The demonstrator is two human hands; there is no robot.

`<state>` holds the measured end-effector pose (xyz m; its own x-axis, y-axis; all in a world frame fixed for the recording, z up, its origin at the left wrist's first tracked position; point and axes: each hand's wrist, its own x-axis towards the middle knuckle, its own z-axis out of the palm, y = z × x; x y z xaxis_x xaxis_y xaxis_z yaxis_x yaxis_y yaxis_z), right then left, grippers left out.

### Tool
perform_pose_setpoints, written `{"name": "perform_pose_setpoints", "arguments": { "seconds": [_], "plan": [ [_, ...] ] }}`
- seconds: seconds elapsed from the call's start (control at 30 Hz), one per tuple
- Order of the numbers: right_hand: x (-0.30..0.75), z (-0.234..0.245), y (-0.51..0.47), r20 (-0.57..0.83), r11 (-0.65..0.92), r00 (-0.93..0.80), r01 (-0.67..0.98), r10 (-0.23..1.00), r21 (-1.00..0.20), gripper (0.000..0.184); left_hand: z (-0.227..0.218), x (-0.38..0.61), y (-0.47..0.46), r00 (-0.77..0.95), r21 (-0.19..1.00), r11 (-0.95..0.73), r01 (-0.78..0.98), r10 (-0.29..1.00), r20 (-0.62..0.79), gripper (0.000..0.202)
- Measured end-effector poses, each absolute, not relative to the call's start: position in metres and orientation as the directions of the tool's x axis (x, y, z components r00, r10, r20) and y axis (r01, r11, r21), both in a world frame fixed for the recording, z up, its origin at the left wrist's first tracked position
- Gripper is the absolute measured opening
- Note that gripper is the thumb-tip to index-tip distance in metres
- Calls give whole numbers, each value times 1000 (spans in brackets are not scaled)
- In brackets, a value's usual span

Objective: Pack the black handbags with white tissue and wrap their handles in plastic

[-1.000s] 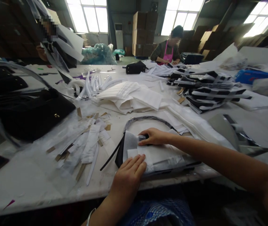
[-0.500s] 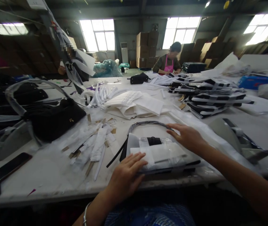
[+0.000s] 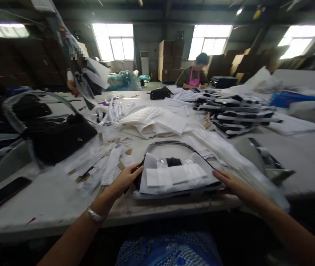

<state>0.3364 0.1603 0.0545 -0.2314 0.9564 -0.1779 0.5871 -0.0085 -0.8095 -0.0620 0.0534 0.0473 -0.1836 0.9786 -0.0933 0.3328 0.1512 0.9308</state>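
Note:
A flat black handbag (image 3: 209,187) lies near the table's front edge, mostly covered by a white sheet (image 3: 143,186). Taped across that sheet is a white padded strip (image 3: 178,175), with a short black piece (image 3: 174,162) under clear film above it. The bag's wrapped handle (image 3: 171,143) arches away from me. My left hand (image 3: 126,178) grips the bag's left side, thumb on top and fingers partly hidden. On the opposite side, my right hand (image 3: 231,181) holds the right edge, its fingertips partly out of sight beneath.
Left of me stands another black handbag (image 3: 60,138) with a wrapped handle. Paper and card scraps (image 3: 110,160) lie between the bags. Beyond are white sheets (image 3: 154,122) and stacked black-and-white pieces (image 3: 237,114). A phone (image 3: 4,195) lies at left; a co-worker (image 3: 193,74) sits across.
My left hand has moved from the sheet on top to the bag's left side. My right hand has come down from the handle to the right edge. The bag now sits squarer to me.

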Motion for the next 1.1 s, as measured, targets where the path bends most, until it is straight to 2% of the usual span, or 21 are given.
{"name": "perform_pose_setpoints", "arguments": {
  "seconds": [0.07, 0.13, 0.2, 0.23, 0.3, 0.37, 0.5, 0.6, 0.63, 0.7, 0.77, 0.83, 0.93, 1.03, 1.1],
  "plan": [
    [332, 65, 156, -137, -5, -225, 504, 965, -863, 71, 46, -61, 52, -220, 958, 175, 229, 968, -124, 62],
    [327, 74, 156, -38, 65, -216, 450, 976, -891, 79, 48, -66, 51, -305, 984, 179, 20, 938, -164, 70],
    [321, 80, 164, 98, 180, -219, 396, 971, -901, 84, 52, -72, 51, -376, 993, 77, -90, 920, -106, 74],
    [317, 81, 170, 150, 227, -232, 353, 961, -908, 85, 55, -74, 51, -410, 996, 9, -86, 911, -44, 75],
    [310, 83, 188, 242, 317, -269, 283, 932, -905, 86, 61, -73, 50, -476, 995, -100, -20, 876, 79, 72],
    [302, 84, 206, 323, 403, -273, 324, 906, -856, 83, 62, -64, 47, -513, 988, -148, 44, 845, 149, 67],
    [278, 83, 208, 551, 490, -70, 558, 832, -669, 66, 49, -36, 40, -496, 965, -151, 215, 834, 241, 55],
    [255, 85, 168, 661, 580, -16, 495, 750, -647, 45, 38, -24, 34, -495, 884, -146, 445, 782, 378, 47],
    [247, 85, 150, 656, 612, -59, 430, 752, -663, 35, 36, -22, 31, -491, 857, -139, 496, 769, 409, 45],
    [229, 85, 115, 586, 642, -263, 292, 767, -709, 18, 34, -21, 24, -482, 838, -138, 527, 764, 429, 40],
    [206, 83, 88, 429, 582, -495, 206, 755, -786, 18, 35, -20, 17, -465, 860, -161, 485, 785, 409, 36],
    [182, 80, 75, 273, 450, -613, 153, 741, -880, 25, 37, -19, 11, -449, 894, -164, 416, 818, 359, 33],
    [157, 78, 70, 179, 300, -605, 103, 776, -948, 26, 45, -13, 1, -471, 965, -97, 246, 858, 206, 38],
    [147, 79, 66, 149, 257, -550, 124, 821, -959, 28, 54, 3, -10, -466, 998, -65, 23, 882, 69, 35],
    [145, 79, 62, 102, 230, -538, 176, 837, -957, 33, 58, 16, -16, -397, 997, -50, -63, 918, 21, 30]
  ]
}}
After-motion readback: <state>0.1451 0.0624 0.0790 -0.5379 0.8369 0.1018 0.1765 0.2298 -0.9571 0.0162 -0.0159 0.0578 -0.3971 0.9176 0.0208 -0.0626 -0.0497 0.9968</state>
